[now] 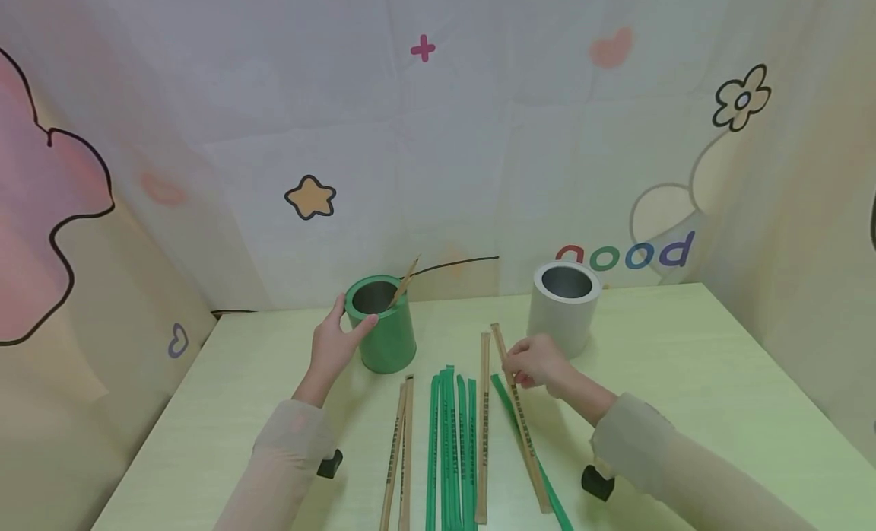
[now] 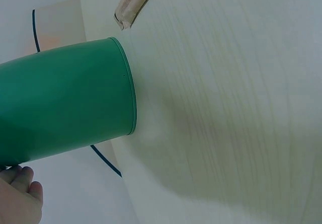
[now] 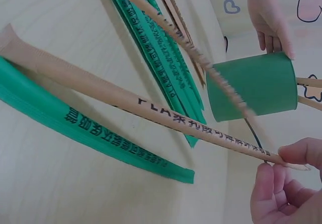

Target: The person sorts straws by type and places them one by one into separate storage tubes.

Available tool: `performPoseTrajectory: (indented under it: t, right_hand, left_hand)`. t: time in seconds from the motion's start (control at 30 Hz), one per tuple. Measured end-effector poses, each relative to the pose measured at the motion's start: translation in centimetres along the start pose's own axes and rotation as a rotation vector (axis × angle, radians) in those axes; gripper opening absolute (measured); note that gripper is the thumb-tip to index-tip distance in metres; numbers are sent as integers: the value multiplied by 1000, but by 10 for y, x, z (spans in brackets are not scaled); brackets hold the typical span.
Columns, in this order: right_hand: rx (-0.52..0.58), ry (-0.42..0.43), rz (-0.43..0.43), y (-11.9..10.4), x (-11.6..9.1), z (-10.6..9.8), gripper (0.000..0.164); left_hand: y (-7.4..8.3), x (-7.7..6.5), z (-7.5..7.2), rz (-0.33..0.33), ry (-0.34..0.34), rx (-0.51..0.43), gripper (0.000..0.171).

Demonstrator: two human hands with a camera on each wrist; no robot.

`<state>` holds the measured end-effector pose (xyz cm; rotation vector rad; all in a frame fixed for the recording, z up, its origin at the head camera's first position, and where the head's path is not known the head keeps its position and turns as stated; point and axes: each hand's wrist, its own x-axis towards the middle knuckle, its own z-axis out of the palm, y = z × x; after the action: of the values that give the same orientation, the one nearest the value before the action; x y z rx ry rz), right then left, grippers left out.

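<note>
My left hand [image 1: 335,344] grips the green cup [image 1: 386,341] near its rim, thumb on the front and fingers around the left side. Thin brown paper-wrapped sticks [image 1: 405,281] poke out of that cup. With thumb and fingertips, my right hand [image 1: 537,361] pinches a brown paper-wrapped straw [image 3: 166,116] near its far end; printed characters run along it. Beneath this straw lies a green-wrapped straw [image 3: 100,128] at a slant. Another brown straw [image 1: 483,432] is just to the left. The left wrist view shows the green cup's side [image 2: 70,93] and some fingertips.
A white cup [image 1: 564,310] stands behind my right hand. Several green-wrapped straws [image 1: 448,447] lie side by side mid-table, with brown straws [image 1: 397,455] to their left. A printed cloth [image 1: 465,158] hangs behind the pale wooden table [image 1: 691,379].
</note>
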<state>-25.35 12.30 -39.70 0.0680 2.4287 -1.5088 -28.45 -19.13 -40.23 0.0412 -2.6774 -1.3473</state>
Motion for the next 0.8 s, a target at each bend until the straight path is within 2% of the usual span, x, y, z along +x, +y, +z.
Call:
performPoseTrajectory:
  t: [0.23,0.6,0.8]
  right_hand:
    - [-6,-15,3,-10,-3,-8,11]
    - [-9,-59,-127,-45,-12,-24,11]
    - [-23,-39,-191,-71,-17,-29,14]
  left_hand:
    - [-1,1,0,4,0,6,92]
    - [0,-1,-1,0,0,6,92]
    - [0,0,0,11,0,9,93]
